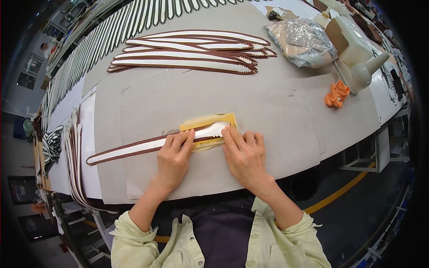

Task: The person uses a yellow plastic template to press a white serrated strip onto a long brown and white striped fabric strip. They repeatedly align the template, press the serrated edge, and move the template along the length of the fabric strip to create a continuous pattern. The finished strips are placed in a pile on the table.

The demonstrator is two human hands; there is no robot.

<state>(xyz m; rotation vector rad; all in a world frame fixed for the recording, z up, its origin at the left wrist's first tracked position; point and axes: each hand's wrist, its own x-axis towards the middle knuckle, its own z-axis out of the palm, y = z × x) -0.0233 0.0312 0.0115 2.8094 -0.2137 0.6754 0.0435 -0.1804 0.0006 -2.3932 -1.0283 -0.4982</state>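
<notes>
A grey paper-covered worktable point(286, 120) fills the view. Far back lies a stack of long brown-and-cream strips point(192, 51), with a plastic-wrapped bundle point(301, 40), a white glue jug point(357, 58) and an orange rag point(337, 94) to the right. At the near edge, one long tapered strip point(134, 149), cream-centred with a brown border and a toothed end, lies slantwise, its tip on a yellow pad point(214, 123). The left hand point(174, 158) presses flat on the strip; the right hand point(243, 154) presses fingertips on its toothed end. Neither hand grips anything.
</notes>
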